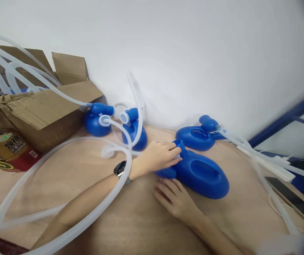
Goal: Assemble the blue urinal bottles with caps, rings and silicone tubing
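Observation:
A blue plastic urinal bottle (pixel 218 180) with a handle opening lies on its side on the tabletop, its open mouth to the upper left. My left hand (pixel 161 156), wearing a watch (pixel 120 169), is closed beside that mouth. A bit of a white cap (pixel 178 157) shows under its fingers; the rest is hidden. Beneath it lies a blue cylindrical mouthpiece (pixel 166 173), partly covered. My right hand (pixel 177 202) rests just in front of the mouthpiece, fingers apart and slightly bent, holding nothing visible. A clear ribbed hose (pixel 127 166) loops across my left wrist.
Another blue bottle (pixel 194 138) lies behind. Two more, a round one (pixel 97 124) and one with a handle (pixel 138 136), stand by the wall. An open cardboard box (pixel 56 109) with hoses and a red-and-yellow package (pixel 13 150) are left. A phone (pixel 295 200) and power strip (pixel 269 164) lie right.

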Available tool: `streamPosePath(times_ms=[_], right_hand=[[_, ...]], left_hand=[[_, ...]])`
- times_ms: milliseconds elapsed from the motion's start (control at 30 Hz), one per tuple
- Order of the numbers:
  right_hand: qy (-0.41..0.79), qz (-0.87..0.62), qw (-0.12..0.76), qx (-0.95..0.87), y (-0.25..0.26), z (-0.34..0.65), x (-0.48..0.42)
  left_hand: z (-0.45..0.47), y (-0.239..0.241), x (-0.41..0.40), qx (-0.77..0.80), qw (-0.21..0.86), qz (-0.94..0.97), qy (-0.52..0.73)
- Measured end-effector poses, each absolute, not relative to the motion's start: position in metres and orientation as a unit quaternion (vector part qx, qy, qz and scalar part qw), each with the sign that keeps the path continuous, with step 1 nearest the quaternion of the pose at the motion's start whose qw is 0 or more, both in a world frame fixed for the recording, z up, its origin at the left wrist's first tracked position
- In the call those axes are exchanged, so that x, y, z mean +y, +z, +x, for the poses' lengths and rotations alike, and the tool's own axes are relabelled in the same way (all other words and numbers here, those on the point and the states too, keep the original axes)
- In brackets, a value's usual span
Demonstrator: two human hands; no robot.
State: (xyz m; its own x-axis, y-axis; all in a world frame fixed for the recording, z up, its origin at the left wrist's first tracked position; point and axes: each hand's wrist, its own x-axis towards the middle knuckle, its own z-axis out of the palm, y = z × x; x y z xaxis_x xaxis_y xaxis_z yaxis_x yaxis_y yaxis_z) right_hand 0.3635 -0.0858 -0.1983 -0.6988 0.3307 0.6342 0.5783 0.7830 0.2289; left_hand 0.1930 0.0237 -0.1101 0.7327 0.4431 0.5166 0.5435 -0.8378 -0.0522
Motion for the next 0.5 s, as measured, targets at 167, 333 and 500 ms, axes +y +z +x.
streamPosePath(times_ms=[167, 333, 500], right_hand=[[-0.082, -0.404, 0.455, -0.789, -0.179, 0.331, -0.069], [-0.031, -0.480, 0.621, -0.618, -0.170, 0.248, -0.083], [0.026, -0.479, 0.536, -0.695, -0.127, 0.257, -0.082]], left_hand=[[0.197, -0.096, -0.014, -0.108, 0.196, -0.901, -0.372], [0.215, -0.091, -0.065, 0.065, 0.215, -0.892, -0.392], [0.209, -0.104, -0.081, 0.054, 0.261, -0.887, -0.378]])
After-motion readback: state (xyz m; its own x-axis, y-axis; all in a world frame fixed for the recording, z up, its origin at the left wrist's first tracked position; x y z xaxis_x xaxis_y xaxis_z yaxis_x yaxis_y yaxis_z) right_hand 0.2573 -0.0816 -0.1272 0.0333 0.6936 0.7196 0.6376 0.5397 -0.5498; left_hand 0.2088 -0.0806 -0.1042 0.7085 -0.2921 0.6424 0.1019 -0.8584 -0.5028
